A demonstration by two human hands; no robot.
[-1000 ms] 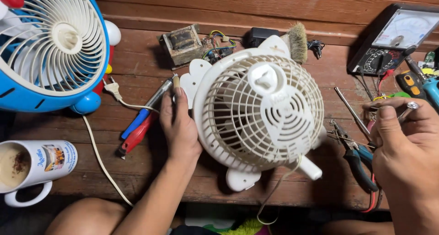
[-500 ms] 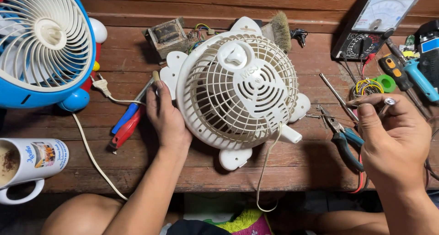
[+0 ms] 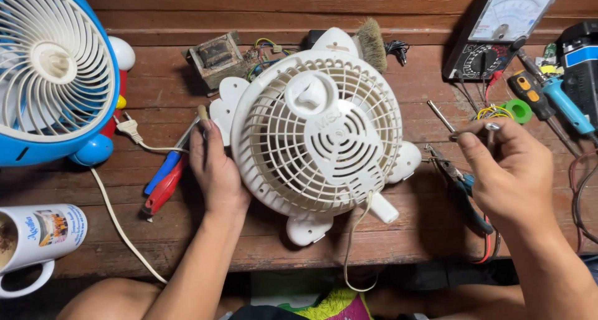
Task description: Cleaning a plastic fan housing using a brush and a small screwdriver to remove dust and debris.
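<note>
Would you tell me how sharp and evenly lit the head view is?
Head view: sharp throughout; the round white plastic fan is brightly lit with no harsh glare; the left hand casts soft shadow on the brown wooden bench; the right hand is crisp; the lower edge falls dark.

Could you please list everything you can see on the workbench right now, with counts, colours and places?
White fan: one, white, centre of the bench, grille facing up.
Blue fan: one, blue with a white grille, far left.
Mug: one, white with a picture, lower left edge.
Plug and cord: one, cream, left of the white fan.
Pliers: one, red and blue handles, by the left hand.
Transformer: one, brown and grey, top centre-left.
Brush: one, tan bristles, behind the white fan.
Multimeter: one, black with a white dial, top right.
Side cutters: one, dark handles, under the right hand.
Workbench: one, reddish-brown planks.
Left hand: steadies the white fan's left rim.
Right hand: fingers pinch a small metal part.
</note>
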